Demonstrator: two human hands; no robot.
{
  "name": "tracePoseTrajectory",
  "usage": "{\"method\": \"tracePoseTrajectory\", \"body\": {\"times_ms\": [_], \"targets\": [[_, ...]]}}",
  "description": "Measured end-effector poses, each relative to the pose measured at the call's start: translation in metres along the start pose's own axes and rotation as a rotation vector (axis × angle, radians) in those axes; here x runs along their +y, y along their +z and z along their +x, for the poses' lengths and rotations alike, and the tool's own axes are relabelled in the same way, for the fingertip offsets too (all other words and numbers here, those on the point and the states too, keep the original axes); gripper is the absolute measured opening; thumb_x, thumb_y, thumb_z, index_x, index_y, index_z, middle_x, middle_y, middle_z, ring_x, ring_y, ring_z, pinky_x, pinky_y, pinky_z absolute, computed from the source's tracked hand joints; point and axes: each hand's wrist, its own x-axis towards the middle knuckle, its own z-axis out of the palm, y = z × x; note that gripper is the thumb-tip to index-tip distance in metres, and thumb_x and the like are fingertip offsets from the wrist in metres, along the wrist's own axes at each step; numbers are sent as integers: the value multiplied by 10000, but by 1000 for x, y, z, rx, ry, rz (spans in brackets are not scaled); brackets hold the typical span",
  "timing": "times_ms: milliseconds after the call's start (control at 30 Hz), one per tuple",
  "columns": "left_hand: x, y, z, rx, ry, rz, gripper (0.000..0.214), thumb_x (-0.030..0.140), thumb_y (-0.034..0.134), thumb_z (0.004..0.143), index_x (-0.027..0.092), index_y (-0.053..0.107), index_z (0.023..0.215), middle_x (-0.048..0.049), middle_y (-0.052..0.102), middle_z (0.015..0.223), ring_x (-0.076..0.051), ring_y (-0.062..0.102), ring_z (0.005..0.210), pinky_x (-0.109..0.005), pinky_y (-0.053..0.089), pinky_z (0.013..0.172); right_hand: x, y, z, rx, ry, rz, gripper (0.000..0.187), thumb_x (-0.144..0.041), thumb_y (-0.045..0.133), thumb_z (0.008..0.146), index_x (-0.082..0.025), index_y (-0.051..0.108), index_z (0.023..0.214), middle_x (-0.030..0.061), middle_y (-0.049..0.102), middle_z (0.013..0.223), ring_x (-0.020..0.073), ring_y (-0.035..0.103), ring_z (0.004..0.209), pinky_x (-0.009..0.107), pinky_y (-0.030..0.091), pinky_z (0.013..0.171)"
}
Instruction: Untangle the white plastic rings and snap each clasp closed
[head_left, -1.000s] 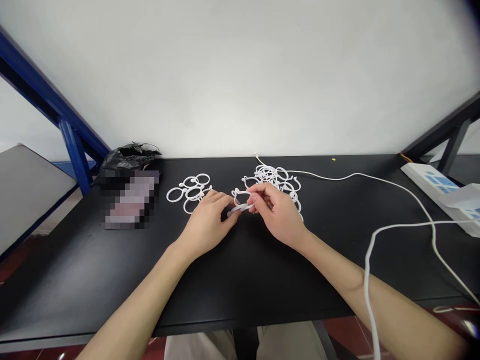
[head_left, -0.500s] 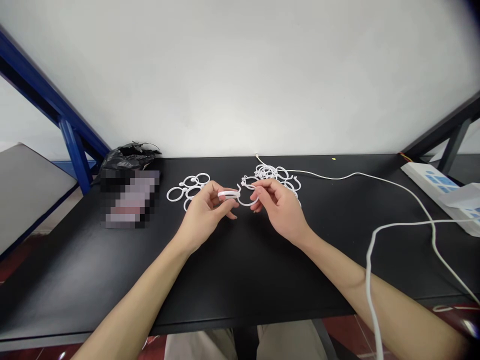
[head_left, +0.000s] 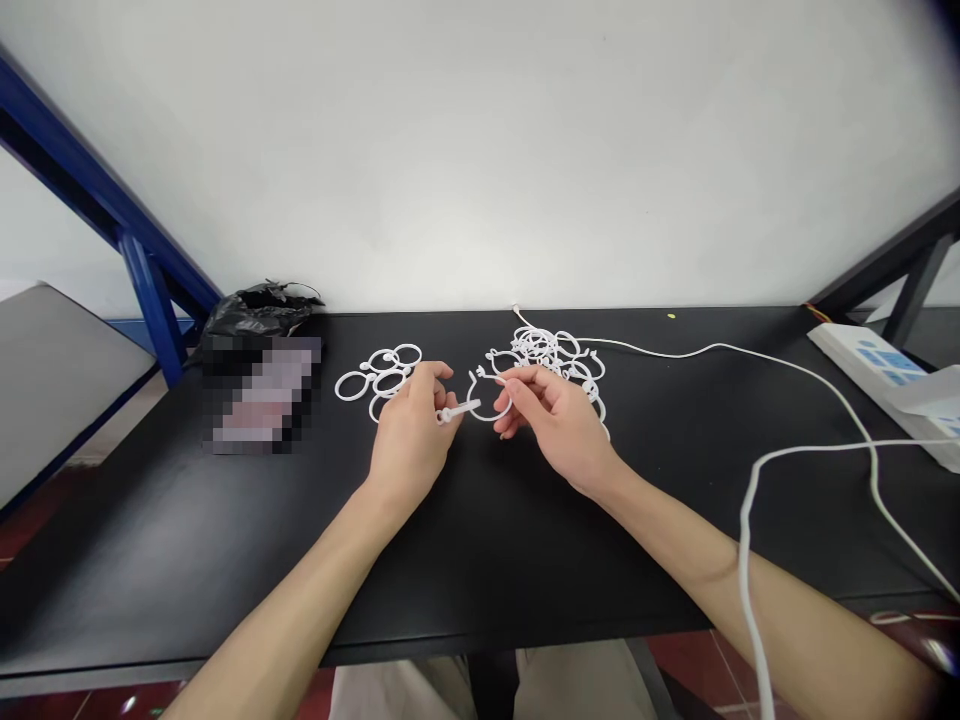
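Between the fingers of my left hand [head_left: 412, 425] is a white plastic ring [head_left: 459, 411], seen nearly edge-on with a small round knob at its near end. My right hand [head_left: 551, 420] pinches a second white plastic ring [head_left: 487, 418] by its right side; this one has a gap at the upper left. The two rings are close together, and I cannot tell whether they touch. Behind my left hand lies a small group of white rings [head_left: 352, 386], some partly covered by the hand. A larger heap of rings [head_left: 536, 345] lies behind my right hand.
A black plastic bag [head_left: 251, 318] and a blurred-out item [head_left: 262, 400] lie at the left of the black table [head_left: 480, 560]. A white cable [head_left: 720, 349] runs across the right side, passing over my right forearm. A white and blue package [head_left: 881, 360] rests at the right.
My left hand has turned, bringing its ring from a flat loop to a slanted, nearly edge-on view. The right hand's ring now shows its gap more plainly.
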Motion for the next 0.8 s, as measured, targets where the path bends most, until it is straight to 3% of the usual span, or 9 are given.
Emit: {"method": "tracePoseTrajectory", "body": {"times_ms": [200, 367, 467, 600, 800], "targets": [[3, 0, -1, 30, 16, -73, 290, 103, 569, 765, 214, 558, 1033, 29, 570, 747, -150, 608, 697, -272, 479, 641, 1, 6, -3, -42, 183, 235, 214, -374, 662, 866, -169, 658, 929, -13, 635, 780, 89, 619, 614, 247, 529, 592], [10, 0, 1, -108, -199, -603, 220, 246, 564, 842, 223, 522, 1058, -34, 655, 1041, -134, 663, 621, -287, 549, 539, 0, 3, 0, -48, 241, 381, 205, -357, 695, 845, -167, 680, 922, -19, 627, 782, 71, 590, 628, 226, 511, 610], [14, 0, 1, -185, -284, -863, 219, 305, 555, 885, 215, 497, 1076, -22, 663, 919, -169, 685, 657, -305, 572, 506, -1, 1, 1, -44, 257, 414, 192, -348, 697, 844, -167, 684, 908, -20, 625, 777, 70, 578, 628, 229, 509, 624], [18, -1, 2, -270, -342, -1038, 242, 344, 623, 871, 191, 529, 1033, 13, 599, 809, -146, 646, 666, -267, 544, 500, -1, -1, 2, -35, 285, 426, 170, -329, 695, 847, -168, 684, 899, -15, 631, 796, 69, 579, 643, 226, 514, 642], [14, -2, 2, -264, -405, -1068, 494, 245, 743, 782, 188, 519, 1218, 24, 634, 853, -75, 565, 662, -220, 495, 628, 2, 0, 3, -18, 295, 407, 170, -326, 680, 862, -163, 683, 911, -5, 635, 809, 73, 594, 650, 220, 524, 636]]}}
